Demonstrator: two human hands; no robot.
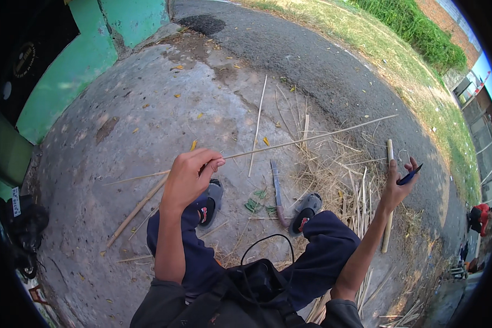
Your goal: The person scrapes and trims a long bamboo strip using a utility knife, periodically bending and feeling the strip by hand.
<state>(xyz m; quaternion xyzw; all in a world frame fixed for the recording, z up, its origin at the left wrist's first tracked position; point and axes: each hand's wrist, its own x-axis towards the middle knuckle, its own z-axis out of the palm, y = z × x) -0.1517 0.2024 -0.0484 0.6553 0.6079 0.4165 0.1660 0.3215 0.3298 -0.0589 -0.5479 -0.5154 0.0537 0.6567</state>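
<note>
My left hand (187, 176) is closed, pinching a long thin bamboo strip (311, 136) between thumb and fingers. The strip slants across the view, its far end pointing right and its tail showing beyond my left wrist. Out to the right, my right hand (397, 188) is closed on a small dark blue pointed tool (409, 176); whether it is a knife I cannot tell. That hand is apart from the strip. A long knife (277, 186) with a wooden handle lies on the ground between my sandalled feet.
Bamboo shavings (333, 169) and split strips are heaped right of my feet. One round bamboo stick (134, 218) lies on the left, another (390, 218) below my right hand. A green wall (60, 93) stands at the left; grass (410, 76) borders the asphalt.
</note>
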